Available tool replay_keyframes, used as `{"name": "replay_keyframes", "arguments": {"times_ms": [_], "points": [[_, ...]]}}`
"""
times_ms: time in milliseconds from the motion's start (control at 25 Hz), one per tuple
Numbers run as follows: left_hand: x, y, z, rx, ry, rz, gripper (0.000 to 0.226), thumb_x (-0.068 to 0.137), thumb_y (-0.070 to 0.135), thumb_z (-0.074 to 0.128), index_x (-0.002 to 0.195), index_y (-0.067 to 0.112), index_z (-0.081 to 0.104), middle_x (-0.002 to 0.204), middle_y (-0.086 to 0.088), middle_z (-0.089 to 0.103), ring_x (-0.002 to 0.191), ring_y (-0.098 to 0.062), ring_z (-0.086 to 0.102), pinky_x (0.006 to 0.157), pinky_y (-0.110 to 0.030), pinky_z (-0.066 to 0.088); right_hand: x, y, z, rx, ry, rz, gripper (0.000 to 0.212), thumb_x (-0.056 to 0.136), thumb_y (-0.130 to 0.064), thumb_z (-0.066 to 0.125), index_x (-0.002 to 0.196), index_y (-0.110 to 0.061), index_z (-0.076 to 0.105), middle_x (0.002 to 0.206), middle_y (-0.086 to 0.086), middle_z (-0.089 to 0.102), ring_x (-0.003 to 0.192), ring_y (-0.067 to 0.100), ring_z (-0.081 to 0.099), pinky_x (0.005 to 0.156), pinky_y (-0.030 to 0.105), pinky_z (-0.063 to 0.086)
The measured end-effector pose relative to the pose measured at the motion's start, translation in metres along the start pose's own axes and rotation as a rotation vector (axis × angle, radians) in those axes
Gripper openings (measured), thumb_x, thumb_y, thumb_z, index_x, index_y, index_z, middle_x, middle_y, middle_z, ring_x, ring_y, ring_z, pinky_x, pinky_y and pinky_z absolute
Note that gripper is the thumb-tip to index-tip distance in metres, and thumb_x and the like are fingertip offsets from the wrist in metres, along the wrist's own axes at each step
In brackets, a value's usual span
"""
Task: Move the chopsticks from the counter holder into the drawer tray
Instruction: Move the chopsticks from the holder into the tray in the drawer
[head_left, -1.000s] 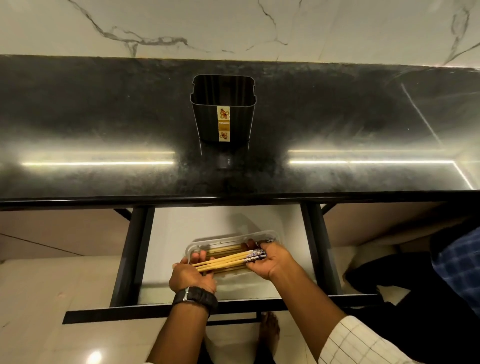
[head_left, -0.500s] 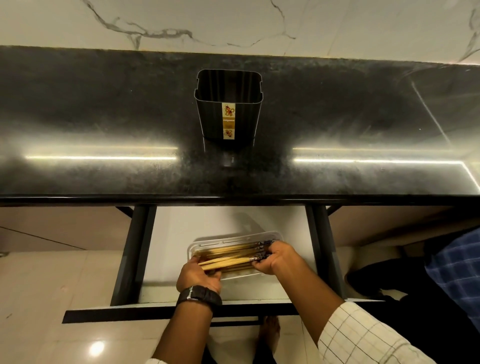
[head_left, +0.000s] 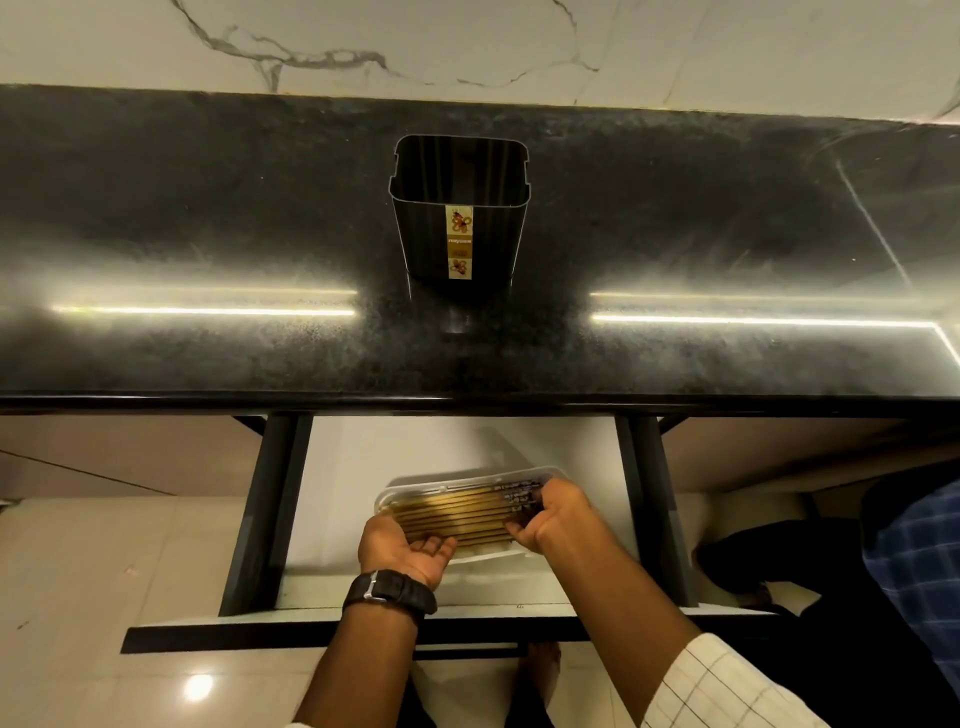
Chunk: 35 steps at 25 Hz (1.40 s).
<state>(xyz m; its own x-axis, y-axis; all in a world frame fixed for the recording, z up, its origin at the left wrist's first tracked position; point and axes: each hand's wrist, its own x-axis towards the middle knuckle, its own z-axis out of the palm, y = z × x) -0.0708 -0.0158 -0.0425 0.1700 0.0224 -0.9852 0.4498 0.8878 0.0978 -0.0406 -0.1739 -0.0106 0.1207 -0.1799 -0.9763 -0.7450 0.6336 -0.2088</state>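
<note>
Several wooden chopsticks (head_left: 452, 512) with dark patterned ends lie side by side in a clear plastic tray (head_left: 457, 480) inside the open drawer (head_left: 415, 447). My left hand (head_left: 405, 551) rests at the tray's near left corner, palm up and fingers apart, holding nothing. At the tray's right end, the fingers of my right hand (head_left: 558, 514) curl around the patterned ends of the chopsticks. The black holder (head_left: 426, 244) stands upright on the counter above, and no chopsticks show in it.
The black stone counter (head_left: 208, 234) overhangs the back of the drawer. Black drawer rails run along both sides and a dark front panel (head_left: 234, 636) lies below my wrists. A dark shape and blue checked cloth lie at the right.
The few chopsticks held above the tray have come down flat among the others. My left hand has let go and turned palm up. My right hand stays at the patterned ends.
</note>
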Motion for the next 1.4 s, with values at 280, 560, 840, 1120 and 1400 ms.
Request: {"name": "replay_keyframes", "arguments": {"times_ms": [280,560,840,1120,1400], "points": [[-0.007,0.011,0.0,0.076,-0.063,0.048,0.032,0.1,0.034,0.049,0.119,0.01,0.057,0.113,-0.014,0.057,0.115,-0.031,0.058,0.106,-0.052,0.043,0.007,0.008,-0.005,-0.061,-0.04,-0.043,0.029,0.107,-0.012,0.036,0.128,-0.002,0.054,0.1,0.02,0.062,0.09,0.034,0.062,0.074,0.047,0.049],[-0.005,0.013,-0.01,0.168,-0.134,0.04,0.048,0.096,0.047,0.052,0.124,0.008,0.056,0.119,-0.014,0.056,0.109,-0.03,0.056,0.107,-0.053,0.042,-0.001,0.004,-0.008,-0.057,-0.133,0.008,0.023,0.106,-0.015,0.041,0.101,0.0,0.057,0.107,0.024,0.063,0.114,0.042,0.057,0.107,0.055,0.043],[-0.013,0.024,-0.017,0.259,-0.206,0.049,0.043,0.098,0.047,0.051,0.113,0.008,0.064,0.138,-0.019,0.057,0.122,-0.034,0.058,0.108,-0.054,0.042,-0.01,0.004,-0.019,0.031,-0.233,0.007,0.018,0.105,-0.012,0.045,0.101,0.001,0.057,0.126,0.024,0.062,0.127,0.04,0.055,0.112,0.052,0.042],[-0.07,0.028,-0.051,0.597,-0.547,0.227,0.048,0.099,0.044,0.051,0.115,0.001,0.066,0.106,-0.023,0.071,0.107,-0.039,0.068,0.103,-0.053,0.049,-0.028,0.025,-0.059,-0.094,-0.216,-0.337,0.022,0.101,-0.009,0.059,0.119,0.002,0.06,0.113,0.024,0.071,0.105,0.035,0.07,0.099,0.046,0.056],[-0.085,0.055,-0.101,1.355,-0.806,0.011,0.04,0.101,0.032,0.055,0.117,-0.003,0.065,0.103,-0.026,0.067,0.092,-0.038,0.067,0.087,-0.046,0.052,-0.061,0.032,-0.113,-0.685,-0.691,-0.383,0.036,0.095,-0.032,0.066,0.102,0.003,0.072,0.092,0.022,0.074,0.076,0.028,0.072,0.068,0.033,0.059]]}}
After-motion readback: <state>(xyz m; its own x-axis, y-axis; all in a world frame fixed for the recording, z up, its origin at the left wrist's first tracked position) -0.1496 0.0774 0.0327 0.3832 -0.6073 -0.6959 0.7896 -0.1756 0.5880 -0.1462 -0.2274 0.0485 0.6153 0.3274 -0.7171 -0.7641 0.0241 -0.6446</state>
